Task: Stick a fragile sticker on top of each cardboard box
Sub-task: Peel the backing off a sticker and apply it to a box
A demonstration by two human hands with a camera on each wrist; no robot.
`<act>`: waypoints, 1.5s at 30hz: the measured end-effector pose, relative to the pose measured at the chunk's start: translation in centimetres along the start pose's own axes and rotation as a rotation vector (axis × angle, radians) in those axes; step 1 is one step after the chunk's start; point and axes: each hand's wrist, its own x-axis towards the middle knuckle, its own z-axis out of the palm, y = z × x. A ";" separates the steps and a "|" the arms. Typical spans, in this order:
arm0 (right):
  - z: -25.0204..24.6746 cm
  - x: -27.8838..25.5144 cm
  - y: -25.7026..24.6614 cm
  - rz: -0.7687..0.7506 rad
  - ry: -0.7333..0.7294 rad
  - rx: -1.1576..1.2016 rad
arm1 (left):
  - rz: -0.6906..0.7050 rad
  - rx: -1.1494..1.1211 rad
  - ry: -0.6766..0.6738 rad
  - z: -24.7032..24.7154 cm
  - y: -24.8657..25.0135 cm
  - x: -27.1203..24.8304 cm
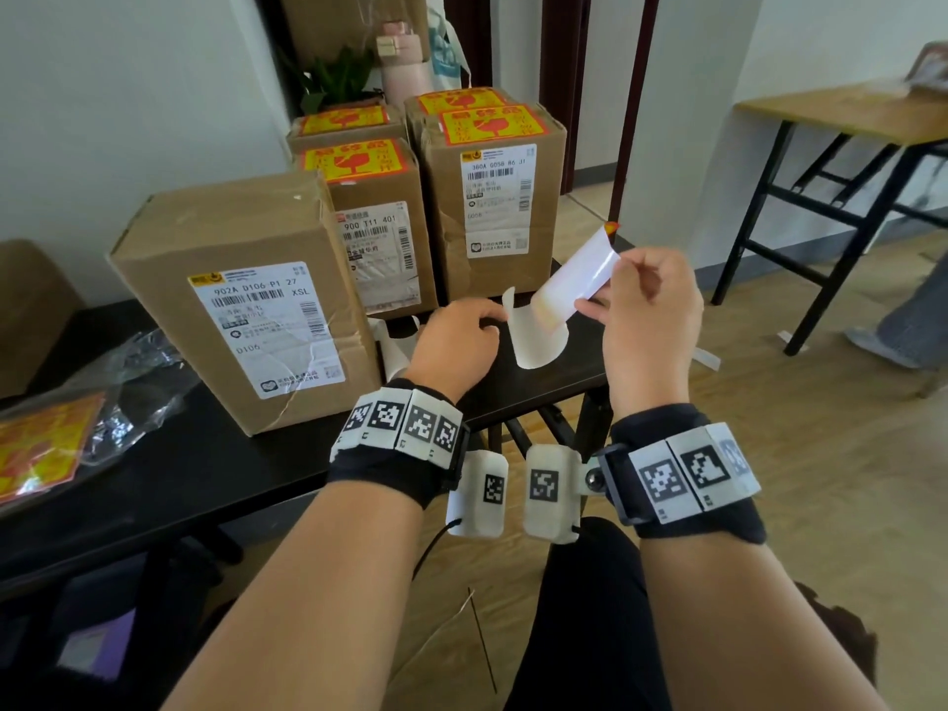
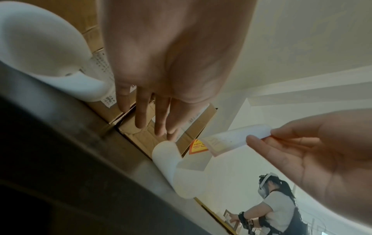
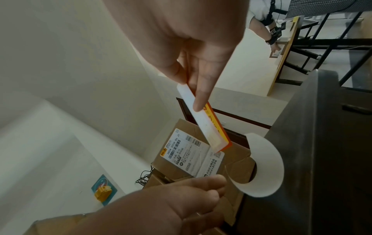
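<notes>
My right hand (image 1: 605,289) pinches a fragile sticker (image 1: 574,284) above the table's right end, its white sticky back towards me. The wrist views show the sticker (image 2: 231,139) (image 3: 205,127) with its red and yellow face peeling from a curled white backing paper (image 1: 538,346) (image 2: 175,171) (image 3: 267,167). My left hand (image 1: 500,320) (image 3: 219,186) pinches the backing's edge low over the table. The large cardboard box (image 1: 241,279) at front left has a bare top. Behind it, several boxes (image 1: 492,207) carry red and yellow stickers on top.
A bagged pack of stickers (image 1: 41,443) and a crumpled plastic wrapper (image 1: 138,382) lie on the black table (image 1: 205,479) at left. Loose backing scraps (image 1: 395,351) sit beside the large box. A wooden table (image 1: 846,115) stands at right, where another person (image 2: 281,206) works.
</notes>
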 end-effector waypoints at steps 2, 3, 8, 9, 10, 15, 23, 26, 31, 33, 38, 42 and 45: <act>0.2 -0.2 -0.2 -0.016 -0.012 -0.017 | 0.047 -0.072 0.093 -0.7 0.5 -0.6; 0.3 -0.3 -0.4 -0.029 -0.016 -0.032 | 0.072 -0.120 0.133 -1.0 0.8 -0.9; 0.9 -1.0 -1.7 -0.140 -0.047 -0.108 | 0.209 -0.231 0.302 -3.1 2.6 -2.4; 1.1 -1.2 -2.1 -0.143 -0.065 -0.103 | 0.241 -0.228 0.321 -3.5 2.9 -2.7; 1.2 -1.3 -2.4 -0.143 -0.082 -0.104 | 0.274 -0.214 0.336 -3.8 3.1 -3.0; 1.9 -2.4 -4.6 -0.155 -0.177 -0.099 | 0.326 -0.081 0.400 -4.9 3.5 -4.0; 2.2 -4.3 -6.8 -0.203 -0.264 -0.105 | 0.298 -0.121 0.453 -7.7 3.2 -5.7; 2.3 -5.0 -7.7 -0.233 -0.309 -0.102 | 0.294 -0.142 0.450 -8.9 3.0 -6.5; 2.7 -5.5 -8.9 -0.281 -0.320 -0.088 | 0.223 -0.289 0.487 -12.2 3.5 -7.6; 3.2 -5.3 -9.2 -0.284 -0.282 -0.076 | 0.182 -0.420 0.503 -13.7 3.7 -7.8; 5.1 -4.9 -10.1 -0.237 -0.335 -0.128 | 0.112 -0.632 0.478 -16.5 3.7 -8.6; 7.0 -5.2 -10.8 -0.201 -0.449 -0.138 | 0.069 -0.712 0.461 -18.1 2.6 -8.5; 8.4 -5.2 -11.4 -0.231 -0.472 -0.141 | 0.051 -0.744 0.448 -19.3 1.5 -8.1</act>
